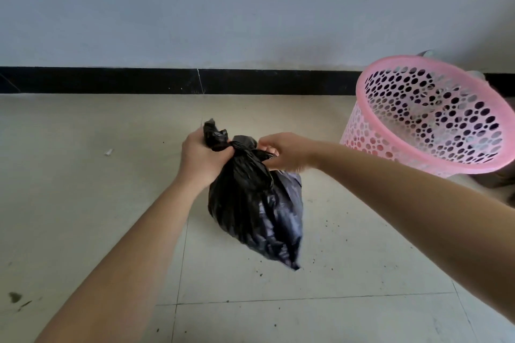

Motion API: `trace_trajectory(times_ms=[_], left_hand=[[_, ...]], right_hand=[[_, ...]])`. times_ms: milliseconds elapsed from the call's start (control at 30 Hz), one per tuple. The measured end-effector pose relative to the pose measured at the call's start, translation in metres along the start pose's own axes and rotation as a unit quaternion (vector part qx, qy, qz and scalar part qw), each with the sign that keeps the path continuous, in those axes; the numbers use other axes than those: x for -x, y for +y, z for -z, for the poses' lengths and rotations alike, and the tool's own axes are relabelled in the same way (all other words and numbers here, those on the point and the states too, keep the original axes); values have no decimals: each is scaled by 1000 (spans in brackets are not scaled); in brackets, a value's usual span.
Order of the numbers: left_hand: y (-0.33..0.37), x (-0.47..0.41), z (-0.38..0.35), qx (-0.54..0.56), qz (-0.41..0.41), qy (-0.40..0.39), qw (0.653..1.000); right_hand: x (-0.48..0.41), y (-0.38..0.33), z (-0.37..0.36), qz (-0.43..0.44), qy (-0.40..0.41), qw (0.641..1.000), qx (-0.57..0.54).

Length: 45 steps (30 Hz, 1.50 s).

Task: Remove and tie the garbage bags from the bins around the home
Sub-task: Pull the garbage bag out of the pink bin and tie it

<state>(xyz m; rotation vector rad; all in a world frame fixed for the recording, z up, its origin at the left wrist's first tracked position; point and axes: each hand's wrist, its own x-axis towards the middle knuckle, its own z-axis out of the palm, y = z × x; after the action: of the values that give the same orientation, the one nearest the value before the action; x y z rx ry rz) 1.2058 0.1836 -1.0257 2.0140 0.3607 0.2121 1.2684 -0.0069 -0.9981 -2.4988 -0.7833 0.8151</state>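
A full black garbage bag (255, 211) hangs over the tiled floor in the middle of the view, its neck bunched into a knot at the top. My left hand (202, 157) grips one twisted end of the bag's neck, which sticks up past my fingers. On the other side of the knot my right hand (281, 152) pinches the other end. A pink perforated plastic bin (434, 117) stands at the right, upright, with no bag inside it.
A pale wall with a black skirting board (139, 81) runs across the back. Beige floor tiles (83, 175) carry dark specks and a small white scrap (108, 151). Something dark sits behind the bin at the right edge.
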Motion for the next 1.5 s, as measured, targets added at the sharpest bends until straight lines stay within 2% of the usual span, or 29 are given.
trace_trajectory(times_ms=[133, 167, 233, 300, 400, 467, 533, 700, 767, 867, 1000, 1167, 1267, 1367, 1500], left_hand=[[-4, 8, -12, -70, -52, 87, 992], [-3, 9, -13, -76, -47, 93, 992], [-3, 7, -16, -41, 18, 89, 995], [0, 6, -17, 78, 125, 64, 987], [7, 3, -8, 298, 246, 7, 922], [10, 1, -1, 407, 271, -39, 871], [14, 4, 1, 442, 267, -63, 854], [18, 12, -1, 384, 187, -46, 903], [14, 12, 1, 360, 170, -51, 916], [3, 7, 4, 338, 143, -44, 929], [-4, 7, 3, 347, 129, -64, 927], [-1, 9, -4, 344, 119, -90, 927], [0, 10, -4, 344, 113, -98, 927], [-2, 9, -6, 363, 112, -113, 918], [-7, 7, -6, 384, 114, -136, 906]], right_hand=[[-4, -6, -11, 24, 46, 998, -21], [-5, -6, -11, 25, 56, 998, -22], [-5, -6, -9, 21, 64, 997, -27], [-2, -6, -9, 18, 69, 997, -42], [2, -6, -12, 21, 90, 993, -74], [3, -6, -15, 20, 109, 990, -85], [3, -5, -18, 15, 105, 990, -97], [7, -8, -17, 1, 2, 996, -84], [7, -6, -11, -12, 10, 993, -121], [6, 1, -4, -22, 70, 983, -168], [3, 7, 0, -26, 131, 961, -242], [6, 4, 6, -2, 58, 972, -228], [5, 3, 3, -1, 52, 974, -221], [3, 4, 2, -9, 71, 982, -177], [3, 0, 5, -6, 83, 995, -49]])
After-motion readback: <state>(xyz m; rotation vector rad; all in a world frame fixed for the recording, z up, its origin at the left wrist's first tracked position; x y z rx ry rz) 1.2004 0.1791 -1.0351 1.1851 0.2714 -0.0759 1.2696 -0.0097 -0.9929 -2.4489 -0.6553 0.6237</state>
